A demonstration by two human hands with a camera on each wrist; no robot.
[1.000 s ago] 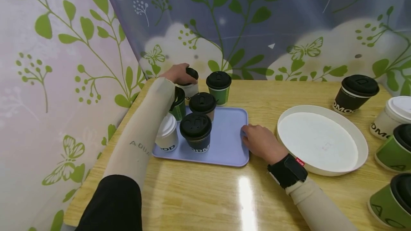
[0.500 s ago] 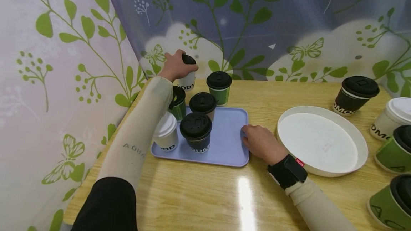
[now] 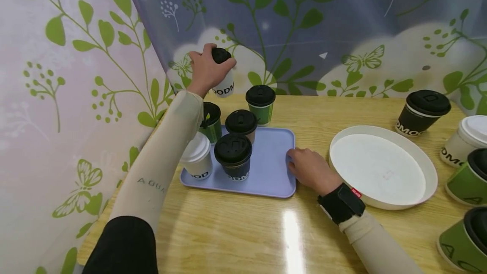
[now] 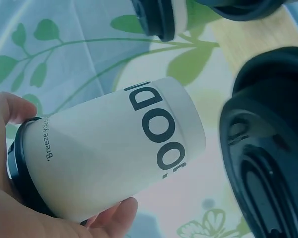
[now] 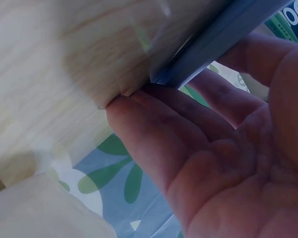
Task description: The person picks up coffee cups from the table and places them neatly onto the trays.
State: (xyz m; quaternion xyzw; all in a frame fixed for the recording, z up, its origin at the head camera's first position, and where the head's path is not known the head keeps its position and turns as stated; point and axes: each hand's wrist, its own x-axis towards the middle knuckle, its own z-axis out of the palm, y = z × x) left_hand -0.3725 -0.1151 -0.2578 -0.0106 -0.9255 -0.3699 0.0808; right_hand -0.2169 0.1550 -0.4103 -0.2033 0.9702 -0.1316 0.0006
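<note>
In the head view my left hand point(image 3: 207, 69) grips a white paper coffee cup point(image 3: 225, 84) by its black lid, held up above the back of the table. The left wrist view shows fingers and thumb around the lid end of this cup point(image 4: 104, 153), which has large dark lettering. My right hand point(image 3: 312, 170) pinches the right rim of a lavender tray point(image 3: 272, 160); the tray edge point(image 5: 203, 49) lies between thumb and fingers. On the tray stand a white-lidded cup point(image 3: 198, 162), a navy cup point(image 3: 233, 157), a black-lidded brownish cup point(image 3: 241, 121) and a green cup point(image 3: 211, 128).
Just behind the tray stands another green cup point(image 3: 261, 105). A round white tray point(image 3: 380, 168) lies to the right of my right hand. Beyond it are a black cup point(image 3: 420, 113), a white-lidded cup point(image 3: 464, 141) and green cups point(image 3: 466, 183). A patterned cloth point(image 3: 289, 33) hangs behind the table.
My left hand has raised the white coffee cup from behind the green cup, up off the table. The right hand and the tray have stayed in place.
</note>
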